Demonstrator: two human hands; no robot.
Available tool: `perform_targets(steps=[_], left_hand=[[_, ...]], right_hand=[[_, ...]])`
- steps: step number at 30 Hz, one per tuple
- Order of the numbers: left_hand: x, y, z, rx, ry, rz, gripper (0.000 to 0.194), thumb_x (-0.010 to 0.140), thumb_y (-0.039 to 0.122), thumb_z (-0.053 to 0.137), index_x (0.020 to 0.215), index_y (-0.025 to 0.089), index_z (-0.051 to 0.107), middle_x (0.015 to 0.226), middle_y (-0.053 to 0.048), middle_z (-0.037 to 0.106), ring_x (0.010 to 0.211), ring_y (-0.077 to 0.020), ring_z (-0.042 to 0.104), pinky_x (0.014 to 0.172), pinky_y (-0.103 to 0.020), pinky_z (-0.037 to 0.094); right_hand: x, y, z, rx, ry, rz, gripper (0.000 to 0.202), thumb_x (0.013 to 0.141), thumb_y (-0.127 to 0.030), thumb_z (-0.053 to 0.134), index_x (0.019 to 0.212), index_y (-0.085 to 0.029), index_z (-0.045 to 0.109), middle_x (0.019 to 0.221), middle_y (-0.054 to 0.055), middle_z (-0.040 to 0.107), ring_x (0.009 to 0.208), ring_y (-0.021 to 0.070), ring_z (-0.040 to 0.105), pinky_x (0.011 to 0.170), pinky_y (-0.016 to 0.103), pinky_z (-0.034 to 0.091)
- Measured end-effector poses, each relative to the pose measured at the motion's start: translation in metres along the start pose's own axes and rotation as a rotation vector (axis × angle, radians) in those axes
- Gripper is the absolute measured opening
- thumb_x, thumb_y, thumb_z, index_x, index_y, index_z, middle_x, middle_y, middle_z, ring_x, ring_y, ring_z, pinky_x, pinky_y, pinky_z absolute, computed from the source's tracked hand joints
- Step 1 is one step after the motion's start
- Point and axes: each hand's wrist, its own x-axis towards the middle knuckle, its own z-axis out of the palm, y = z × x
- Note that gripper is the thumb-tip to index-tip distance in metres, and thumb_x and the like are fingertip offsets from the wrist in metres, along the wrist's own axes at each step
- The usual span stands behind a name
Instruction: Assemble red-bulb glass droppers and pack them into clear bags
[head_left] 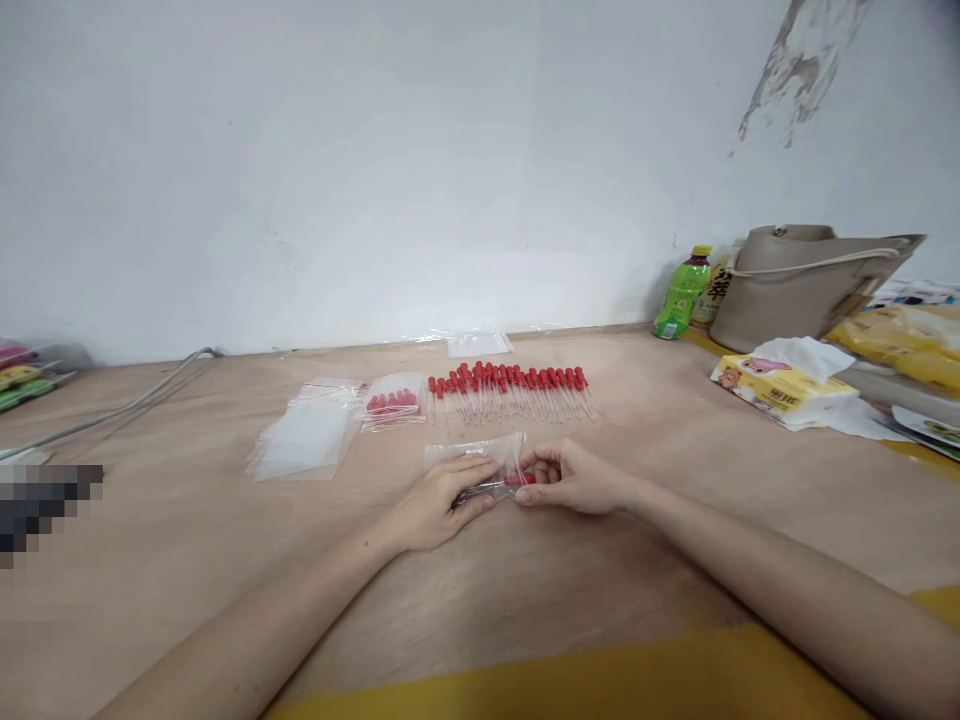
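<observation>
A clear zip bag (474, 450) lies on the table with its mouth to the right. My left hand (448, 495) rests over the bag and holds it down, fingers stretched forward and thumb apart. At the bag's mouth, my right hand (571, 478) is closed on a red-bulbed dropper (517, 480), pinched between thumb and fingers. The dropper's thin clear stem points left into the bag, partly hidden by the plastic and my left fingers. Beyond my hands, several red-bulbed droppers (510, 380) lie in a row, bulbs toward the wall.
A filled bag of droppers (395, 402) lies beside a stack of flat clear bags (307, 430) on the left. White sheets (480, 345) are near the wall. At right are a tissue box (780, 390), a green bottle (681, 295) and a grey handbag (787, 290). A cable (142, 400) runs at left.
</observation>
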Motion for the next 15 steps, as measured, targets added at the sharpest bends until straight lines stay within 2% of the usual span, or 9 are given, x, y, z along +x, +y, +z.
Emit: perform_targets(steps=[3,5,7,9,13,15], left_hand=[[-0.004,-0.001,-0.007,-0.016,0.048,-0.016,0.043,0.084,0.032,0.047,0.126,0.026,0.041,0.129,-0.004,0.045,0.118,-0.0203,0.039,0.099,-0.039,0.033],[-0.009,-0.004,-0.013,-0.021,0.078,-0.039,0.041,0.083,0.033,0.049,0.123,0.026,0.045,0.128,-0.005,0.045,0.117,-0.0206,0.041,0.095,-0.037,0.038],[-0.015,-0.007,-0.018,-0.032,0.059,-0.079,0.039,0.082,0.034,0.050,0.120,0.026,0.048,0.124,-0.005,0.048,0.110,-0.0207,0.048,0.083,-0.033,0.047],[-0.018,-0.010,-0.021,-0.038,0.011,-0.102,0.037,0.082,0.036,0.050,0.118,0.026,0.051,0.122,-0.006,0.050,0.104,-0.0207,0.052,0.076,-0.031,0.050],[-0.019,-0.012,-0.018,-0.006,-0.012,-0.068,0.036,0.082,0.035,0.049,0.117,0.026,0.051,0.122,-0.004,0.051,0.111,-0.0210,0.047,0.093,-0.038,0.039],[-0.017,-0.012,-0.016,-0.003,-0.017,-0.061,0.037,0.083,0.034,0.049,0.119,0.027,0.050,0.124,-0.004,0.050,0.113,-0.0206,0.046,0.096,-0.039,0.037]], right_hand=[[0.001,0.004,0.003,0.020,0.162,0.021,0.028,0.063,-0.038,0.066,0.077,-0.014,0.062,0.051,-0.007,0.040,0.046,0.0044,0.034,0.043,0.018,0.025],[0.002,0.008,0.000,0.076,0.242,0.071,0.029,0.063,-0.039,0.066,0.077,-0.014,0.063,0.051,-0.006,0.043,0.045,0.0046,0.034,0.043,0.018,0.026],[0.002,0.013,-0.005,0.119,0.280,0.130,0.032,0.061,-0.041,0.066,0.078,-0.014,0.064,0.052,-0.005,0.048,0.043,0.0046,0.034,0.041,0.019,0.026],[0.000,0.015,-0.010,0.128,0.279,0.177,0.034,0.062,-0.043,0.065,0.078,-0.013,0.064,0.052,-0.004,0.051,0.041,0.0045,0.033,0.038,0.019,0.025],[-0.005,0.015,-0.012,0.160,0.315,0.201,0.033,0.062,-0.043,0.065,0.078,-0.015,0.061,0.050,-0.004,0.051,0.039,0.0046,0.034,0.035,0.018,0.028],[-0.006,0.013,-0.012,0.204,0.349,0.215,0.031,0.061,-0.042,0.066,0.074,-0.016,0.057,0.049,-0.004,0.051,0.039,0.0048,0.036,0.034,0.017,0.029]])
